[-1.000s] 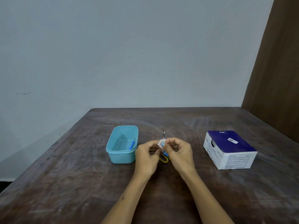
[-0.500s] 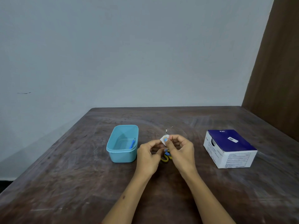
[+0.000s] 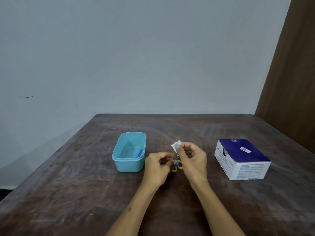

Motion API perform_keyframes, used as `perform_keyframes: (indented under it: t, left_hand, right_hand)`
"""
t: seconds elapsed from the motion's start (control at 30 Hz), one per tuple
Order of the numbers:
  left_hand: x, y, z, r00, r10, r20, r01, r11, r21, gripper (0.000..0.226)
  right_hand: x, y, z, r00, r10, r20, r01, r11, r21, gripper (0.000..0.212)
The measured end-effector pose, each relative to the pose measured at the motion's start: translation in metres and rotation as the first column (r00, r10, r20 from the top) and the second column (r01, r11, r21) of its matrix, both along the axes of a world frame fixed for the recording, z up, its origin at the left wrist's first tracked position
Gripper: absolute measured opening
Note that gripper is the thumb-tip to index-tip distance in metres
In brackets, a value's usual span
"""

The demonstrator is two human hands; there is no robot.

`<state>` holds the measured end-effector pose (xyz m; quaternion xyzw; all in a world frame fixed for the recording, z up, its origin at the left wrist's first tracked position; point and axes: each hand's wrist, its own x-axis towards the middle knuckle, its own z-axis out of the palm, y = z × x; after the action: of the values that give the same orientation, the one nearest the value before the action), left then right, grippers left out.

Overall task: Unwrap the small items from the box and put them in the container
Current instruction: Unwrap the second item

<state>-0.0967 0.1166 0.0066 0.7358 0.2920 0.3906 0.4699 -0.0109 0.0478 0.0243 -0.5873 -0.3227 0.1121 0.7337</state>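
step: peel wrapper | right hand [image 3: 192, 160] pinches white wrapper [image 3: 176, 145] | left hand [image 3: 158, 166] fingers curled, contents unclear | tip: pull apart gently over table [image 3: 85, 184], then drop in teal container [image 3: 129, 152]

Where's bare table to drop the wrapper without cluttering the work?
Bare: left of the tub, the strip between the right hand and the box, and the far table. Crowded: between tub and hands, where scissors lie under the left hand and wrapper.

Hands now parted, right hand [image 3: 192, 160] lifting white wrapper [image 3: 175, 145], left hand [image 3: 157, 166] lowered
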Motion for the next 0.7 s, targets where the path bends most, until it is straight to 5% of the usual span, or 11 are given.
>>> perform_keyframes:
  t: [0.1, 0.3, 0.5, 0.7]
  left_hand:
    - [0.0012, -0.0021, -0.0013, 1.0, -0.003, -0.019, 0.003, 1.0, 0.017, 0.018]
    - [-0.0001, 0.0004, 0.0008, 0.994, 0.056, 0.092, -0.058, 0.998, 0.01, 0.033]
    - [-0.0006, -0.0028, 0.0015, 1.0, 0.013, 0.012, -0.013, 0.999, 0.034, 0.02]
    - [-0.0011, -0.0001, -0.0002, 0.994, 0.067, 0.088, -0.068, 0.998, 0.008, 0.025]
  right_hand:
    - [0.0002, -0.0017, 0.0042, 0.998, -0.041, -0.043, 0.043, 0.997, 0.059, 0.005]
    - [-0.0024, 0.0028, -0.0039, 0.998, 0.018, 0.053, -0.014, 0.997, -0.074, 0.003]
    - [-0.0019, -0.0017, 0.0041, 0.998, -0.06, -0.009, 0.06, 0.998, 0.029, 0.009]
    - [-0.0041, 0.001, -0.0022, 0.998, 0.006, 0.065, 0.001, 0.994, -0.106, 0.007]
